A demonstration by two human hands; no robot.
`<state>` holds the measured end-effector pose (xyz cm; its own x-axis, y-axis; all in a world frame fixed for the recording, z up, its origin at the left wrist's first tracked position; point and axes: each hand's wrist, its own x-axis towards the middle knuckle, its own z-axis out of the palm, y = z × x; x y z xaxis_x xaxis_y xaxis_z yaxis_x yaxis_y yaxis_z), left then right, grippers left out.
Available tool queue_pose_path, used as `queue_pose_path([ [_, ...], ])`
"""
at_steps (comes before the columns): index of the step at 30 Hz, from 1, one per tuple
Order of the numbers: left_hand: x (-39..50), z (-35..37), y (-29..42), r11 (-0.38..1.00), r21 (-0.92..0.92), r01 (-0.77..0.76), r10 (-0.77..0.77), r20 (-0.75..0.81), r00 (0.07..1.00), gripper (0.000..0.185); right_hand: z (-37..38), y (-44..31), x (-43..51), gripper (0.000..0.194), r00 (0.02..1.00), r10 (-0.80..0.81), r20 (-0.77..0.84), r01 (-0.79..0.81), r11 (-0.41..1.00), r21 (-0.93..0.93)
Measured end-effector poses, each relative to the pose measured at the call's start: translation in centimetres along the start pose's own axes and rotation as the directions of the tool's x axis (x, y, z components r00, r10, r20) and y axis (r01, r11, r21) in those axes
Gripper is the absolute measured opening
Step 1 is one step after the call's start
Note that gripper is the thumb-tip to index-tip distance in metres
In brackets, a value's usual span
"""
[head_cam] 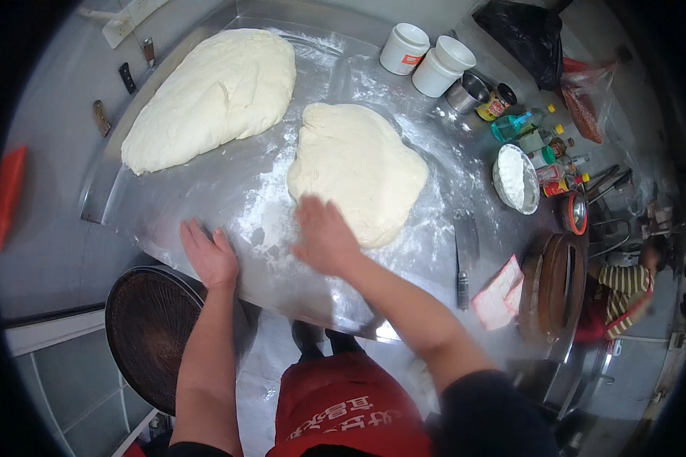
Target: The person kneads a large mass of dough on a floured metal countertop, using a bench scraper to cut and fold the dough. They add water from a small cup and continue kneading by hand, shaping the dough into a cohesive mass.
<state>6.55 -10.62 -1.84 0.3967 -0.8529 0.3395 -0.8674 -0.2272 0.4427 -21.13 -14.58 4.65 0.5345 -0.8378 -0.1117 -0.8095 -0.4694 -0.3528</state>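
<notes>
A flattened slab of pale dough (360,163) lies on the floured steel worktop (206,197) in front of me. My right hand (324,235), slightly blurred, is at the slab's near left edge, palm down with nothing held. Whether it presses on the dough or hovers just above, I cannot tell. Near the worktop's front edge is my left hand (208,251), empty, its thumb apart from the fingers. Farther back on the left rests a bigger mass of dough (217,97), separate from the slab.
On the right are a long-bladed knife (463,257), a checked cloth (500,294), a bowl of flour (514,178), a wooden board (554,285) and several bottles (509,127). White tubs (405,48) stand behind. A dark round container (151,334) sits below left. Another person (620,294) is at far right.
</notes>
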Motion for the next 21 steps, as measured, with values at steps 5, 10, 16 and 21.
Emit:
queue_pose_path([
  [5, -0.4, 0.8, -1.1, 1.0, 0.004, 0.005, -0.004, -0.036, 0.999, 0.064, -0.5, 0.1, -2.3, 0.074, 0.88, 0.192, -0.434, -0.283, 0.946, -0.155],
  [10, -0.9, -1.4, 0.5, 0.993, -0.115, -0.019, 0.015, -0.037, 0.999, 0.064, -3.1, -0.7, -7.0, 0.073, 0.995, 0.076, -0.059, -0.082, 0.99, -0.117],
  [16, -2.3, -12.0, 5.2, -0.246, -0.825, 0.509, -0.054, 0.536, 0.843, 0.073, -4.9, -2.1, -15.2, 0.063, 0.889, 0.206, -0.408, -0.184, 0.978, 0.094],
  [21, -4.2, -18.8, 7.8, -0.661, -0.522, 0.54, 0.215, 0.557, 0.802, 0.079, -6.5, -2.9, -17.8, 0.053, 0.869, 0.182, -0.46, -0.134, 0.982, 0.135],
])
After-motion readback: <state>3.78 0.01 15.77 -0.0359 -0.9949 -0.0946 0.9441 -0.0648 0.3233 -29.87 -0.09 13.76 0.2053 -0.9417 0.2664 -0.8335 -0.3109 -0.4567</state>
